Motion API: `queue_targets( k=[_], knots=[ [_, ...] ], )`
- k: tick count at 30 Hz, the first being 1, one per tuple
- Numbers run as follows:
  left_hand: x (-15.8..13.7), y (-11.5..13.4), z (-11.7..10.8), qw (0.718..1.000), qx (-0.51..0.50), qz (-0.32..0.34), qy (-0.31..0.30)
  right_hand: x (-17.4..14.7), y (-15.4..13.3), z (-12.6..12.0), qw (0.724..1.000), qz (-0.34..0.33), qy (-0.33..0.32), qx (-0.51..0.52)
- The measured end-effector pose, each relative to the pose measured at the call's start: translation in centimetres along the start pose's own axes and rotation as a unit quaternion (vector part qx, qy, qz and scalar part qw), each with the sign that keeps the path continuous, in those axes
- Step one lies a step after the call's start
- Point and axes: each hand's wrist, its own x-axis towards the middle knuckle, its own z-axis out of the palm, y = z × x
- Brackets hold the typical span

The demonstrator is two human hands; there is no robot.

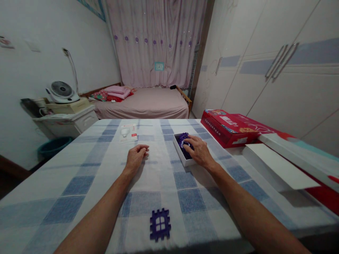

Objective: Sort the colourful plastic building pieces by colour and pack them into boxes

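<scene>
Counting hands first: two, well apart from each other over one table [42,206] in a blue-and-white checked cloth. Dipping into one small white box [188,163] with the right hand [198,151], fingers bent down among the purple toothed pieces [183,136]! Can't tell whether pinching one or only touching; can't count those pieces either, half hidden under the knuckles.

Over to the left hand [136,157]: resting on the cloth, left of the box, fingers folded loosely in against the thumb.

And down by the table's near edge, one purple window-shaped piece [160,225], lying flat, toothed all round, with four panes in its middle. Well apart from both hands, that one.

Up toward the far edge, one card with a light-bulb picture [129,133], lying flat beyond the left hand. Round to the far right corner: one red carton [219,131], printed on its sides. Along the right edge, nearer than the carton, one white cardboard piece [280,164], sitting tilted.

Beyond the table's far edge, one bed [153,102]; off past the left edge, one fan [62,91] and one teal bin [54,146].
</scene>
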Motion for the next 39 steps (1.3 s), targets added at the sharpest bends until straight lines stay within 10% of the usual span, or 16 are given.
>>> queue_targets(
  k=[14,25,39],
  knots=[
    [0.1,-0.3,-0.1,1.0,0.014,0.0,-0.012,0.1,0.6,-0.4,0.997,-0.046,-0.055,0.0],
    [-0.2,0.2,0.1,1.0,0.017,-0.011,-0.012,0.4,2.4,-0.1,0.994,0.039,-0.08,0.058],
    [0.1,-0.3,-0.1,0.999,0.028,-0.004,-0.024,-0.1,2.7,0.5,0.995,-0.001,0.032,0.096]
  ],
)
